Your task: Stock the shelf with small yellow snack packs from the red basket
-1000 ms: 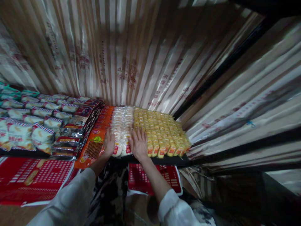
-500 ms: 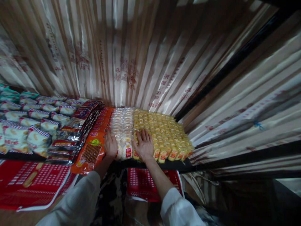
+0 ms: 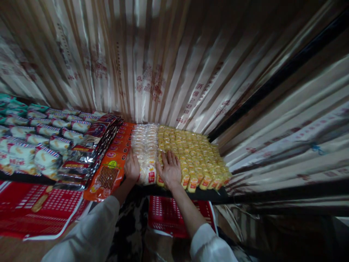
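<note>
My right hand (image 3: 170, 170) lies flat with fingers spread on the near left part of the yellow wrapped snack packs (image 3: 196, 154), which stand in tight rows. Beside it, my left hand (image 3: 132, 166) rests upright against the left side of the white wrapped snack packs (image 3: 145, 145), fingers stretched forward. An orange snack bag (image 3: 109, 171) printed with brown sticks lies just left of that hand. The white packs sit between my two hands. Neither hand grasps a pack.
Left of the orange bag are dark, shiny packets (image 3: 81, 160) and rows of white snack bags (image 3: 49, 156). Red baskets (image 3: 68, 214) stand below the black shelf edge (image 3: 212, 194). A pleated printed curtain (image 3: 152, 65) hangs behind, with a dark pole (image 3: 261, 83) slanting across it.
The view has shifted slightly, so the shelf appears a little further right. Both hands keep nearly the same places against the white and yellow packs.
</note>
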### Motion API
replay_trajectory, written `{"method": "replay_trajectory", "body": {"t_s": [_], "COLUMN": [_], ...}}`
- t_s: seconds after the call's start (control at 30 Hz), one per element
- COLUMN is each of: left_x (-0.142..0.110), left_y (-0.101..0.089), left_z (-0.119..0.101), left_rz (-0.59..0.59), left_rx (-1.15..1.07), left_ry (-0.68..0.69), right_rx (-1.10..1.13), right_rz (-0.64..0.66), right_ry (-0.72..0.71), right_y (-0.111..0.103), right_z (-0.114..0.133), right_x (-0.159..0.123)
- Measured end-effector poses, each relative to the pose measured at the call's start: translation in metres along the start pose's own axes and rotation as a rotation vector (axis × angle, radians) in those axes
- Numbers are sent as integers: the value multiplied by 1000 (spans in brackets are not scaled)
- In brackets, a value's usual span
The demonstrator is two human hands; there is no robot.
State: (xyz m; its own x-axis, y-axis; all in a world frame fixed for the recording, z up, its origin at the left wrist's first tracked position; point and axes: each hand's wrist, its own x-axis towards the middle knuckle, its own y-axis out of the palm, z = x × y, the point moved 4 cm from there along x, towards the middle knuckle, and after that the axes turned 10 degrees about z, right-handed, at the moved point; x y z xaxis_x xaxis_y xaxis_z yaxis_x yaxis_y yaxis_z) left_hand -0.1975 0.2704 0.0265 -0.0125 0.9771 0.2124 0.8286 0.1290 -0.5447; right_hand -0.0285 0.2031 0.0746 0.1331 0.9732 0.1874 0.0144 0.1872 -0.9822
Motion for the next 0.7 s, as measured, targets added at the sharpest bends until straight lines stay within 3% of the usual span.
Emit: {"method": "replay_trajectory", "body": {"t_s": [0.2,0.37,0.7], "left_x": [0,2,17], "left_y": [0,-1,-17], "left_z": [-3,-2,21], "left_rz": [0,78,102], "left_rx": [-15,-47,-249], "left_ry": [-4,-23,-125], "right_rx": [-18,-24,-24], "right_rz": [-7,4,39], "right_ry": [7,11,21], "right_y": [2,0,-3], "right_z": [0,1,2], "right_x": [1,0,-1]}}
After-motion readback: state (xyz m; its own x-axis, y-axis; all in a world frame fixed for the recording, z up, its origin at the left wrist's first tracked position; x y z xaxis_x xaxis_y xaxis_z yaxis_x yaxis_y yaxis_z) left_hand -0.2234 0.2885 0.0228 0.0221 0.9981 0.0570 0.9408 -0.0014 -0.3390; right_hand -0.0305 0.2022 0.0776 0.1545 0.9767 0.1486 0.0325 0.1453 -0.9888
